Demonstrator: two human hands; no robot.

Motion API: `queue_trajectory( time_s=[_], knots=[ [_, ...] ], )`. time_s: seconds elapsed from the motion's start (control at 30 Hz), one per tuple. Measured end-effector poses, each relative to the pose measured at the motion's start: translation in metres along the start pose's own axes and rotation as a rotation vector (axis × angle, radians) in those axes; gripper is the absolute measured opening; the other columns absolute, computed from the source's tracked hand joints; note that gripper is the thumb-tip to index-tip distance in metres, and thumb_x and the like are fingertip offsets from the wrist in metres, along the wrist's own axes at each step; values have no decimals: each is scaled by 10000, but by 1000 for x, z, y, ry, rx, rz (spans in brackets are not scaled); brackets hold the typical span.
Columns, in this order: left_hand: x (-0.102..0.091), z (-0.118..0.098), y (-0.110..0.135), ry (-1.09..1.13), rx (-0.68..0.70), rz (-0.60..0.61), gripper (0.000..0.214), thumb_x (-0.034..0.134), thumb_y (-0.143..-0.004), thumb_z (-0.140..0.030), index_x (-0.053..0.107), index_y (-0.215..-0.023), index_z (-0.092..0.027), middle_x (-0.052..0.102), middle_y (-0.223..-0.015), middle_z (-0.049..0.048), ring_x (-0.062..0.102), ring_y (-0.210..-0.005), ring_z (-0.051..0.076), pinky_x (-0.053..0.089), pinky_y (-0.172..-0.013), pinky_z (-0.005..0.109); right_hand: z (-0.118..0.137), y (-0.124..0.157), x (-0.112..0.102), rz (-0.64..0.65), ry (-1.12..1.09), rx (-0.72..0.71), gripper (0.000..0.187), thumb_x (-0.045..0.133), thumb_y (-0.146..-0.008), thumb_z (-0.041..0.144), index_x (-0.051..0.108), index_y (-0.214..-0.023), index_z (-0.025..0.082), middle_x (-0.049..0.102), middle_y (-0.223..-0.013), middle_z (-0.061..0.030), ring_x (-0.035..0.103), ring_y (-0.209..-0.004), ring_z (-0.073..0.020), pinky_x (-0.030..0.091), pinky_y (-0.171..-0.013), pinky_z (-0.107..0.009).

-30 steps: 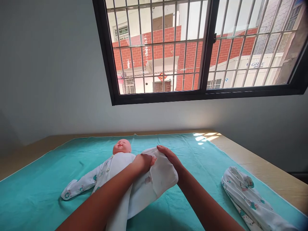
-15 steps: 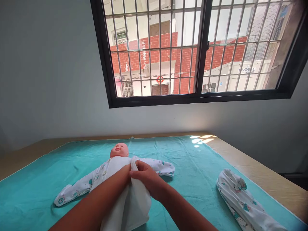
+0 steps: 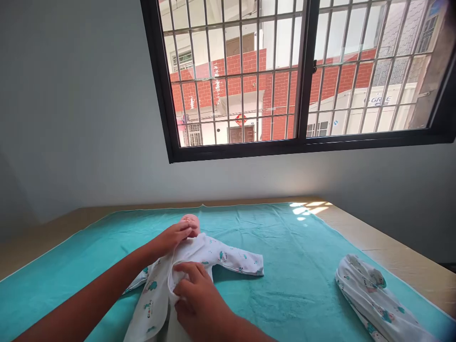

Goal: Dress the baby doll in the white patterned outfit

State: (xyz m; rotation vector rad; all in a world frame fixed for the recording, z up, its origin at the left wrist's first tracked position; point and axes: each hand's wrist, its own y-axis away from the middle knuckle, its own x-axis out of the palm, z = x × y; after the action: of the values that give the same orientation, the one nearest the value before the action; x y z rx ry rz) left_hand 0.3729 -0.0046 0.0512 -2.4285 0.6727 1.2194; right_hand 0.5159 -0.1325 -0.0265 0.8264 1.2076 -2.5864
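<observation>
A baby doll (image 3: 190, 219) lies on its back, its head toward the window. It wears a white printed baby top (image 3: 228, 254) with one sleeve stretched out to the right. My left hand (image 3: 173, 238) is at the doll's neck and chin, its fingers closed at the collar, partly hiding the doll's face; its fingertips are partly hidden. Lower on the chest, my right hand (image 3: 201, 297) has thumb and curled fingers on the front edge of the top. The front panel hangs down to the left of that hand with its print showing. My left arm covers much of the other sleeve.
A turquoise cloth (image 3: 285, 266) is spread over the wooden table (image 3: 392, 242). On its right side lies a folded printed white garment (image 3: 377, 297). Behind the table is a grey wall (image 3: 89, 118) with a black-framed barred window (image 3: 235, 151).
My left hand has moved up and left to the doll's neck. My right hand has come lower and left. The white front panel is turned over, now showing print. The view has shifted slightly.
</observation>
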Motion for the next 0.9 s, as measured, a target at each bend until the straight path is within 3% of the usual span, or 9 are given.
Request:
queue_trajectory(
  time_s=[0.1,0.17,0.23,0.37,0.57,0.7,0.8,0.9],
  knots=[
    [0,-10,13,54,-73,-15,430,446,-916,-487,562,-1215,-201,689,-1074,58,653,-940,201,520,-820,311,-3,5,13,117,136,-182,139,614,-748,174,599,-869,240,481,-1431,-10,397,-1334,-226,279,-1134,-421],
    [12,-21,21,-155,-97,-52,488,598,-802,-500,555,-1195,-214,672,-1058,57,642,-919,225,506,-780,319,-6,7,21,155,230,-303,64,594,-803,237,594,-867,245,550,-1373,7,428,-1310,-219,232,-1160,-439],
    [28,-30,25,-428,-77,-110,445,620,-787,-417,547,-1174,-210,653,-1078,84,622,-972,261,485,-780,335,-8,8,29,121,289,-371,35,579,-819,247,588,-851,235,626,-1274,1,484,-1250,-213,238,-1163,-421],
    [42,-34,18,-672,-68,-188,226,456,-861,-171,557,-1063,-185,651,-1039,120,629,-948,263,455,-731,326,-12,15,44,75,366,-416,26,562,-862,236,568,-847,216,697,-1143,-20,557,-1158,-177,248,-1170,-370],
    [16,-9,13,-601,-224,-314,284,292,-939,-187,555,-1044,-205,688,-962,84,647,-794,211,405,-635,284,-16,28,61,-43,391,-475,103,492,-965,278,550,-904,218,681,-1211,60,558,-1172,-85,157,-1206,-313],
    [11,-1,21,-570,-306,-355,339,254,-975,-290,581,-981,-201,701,-940,88,647,-784,228,391,-613,296,-15,29,64,-47,369,-467,142,477,-969,268,562,-865,221,706,-1161,47,609,-1094,-92,240,-1180,-326],
    [17,-7,25,-485,-236,-338,354,433,-914,-503,570,-1122,-252,676,-1147,53,642,-965,243,432,-706,299,-8,27,59,-57,382,-496,168,461,-967,230,567,-837,217,708,-1150,44,624,-1048,-97,347,-1117,-306],
    [21,-11,22,-464,-182,-281,460,583,-817,-512,547,-1215,-283,619,-1279,35,596,-1109,253,445,-799,306,1,26,53,-80,407,-579,193,453,-967,226,560,-807,211,701,-1153,40,625,-1014,-102,443,-1005,-273]
  ],
)
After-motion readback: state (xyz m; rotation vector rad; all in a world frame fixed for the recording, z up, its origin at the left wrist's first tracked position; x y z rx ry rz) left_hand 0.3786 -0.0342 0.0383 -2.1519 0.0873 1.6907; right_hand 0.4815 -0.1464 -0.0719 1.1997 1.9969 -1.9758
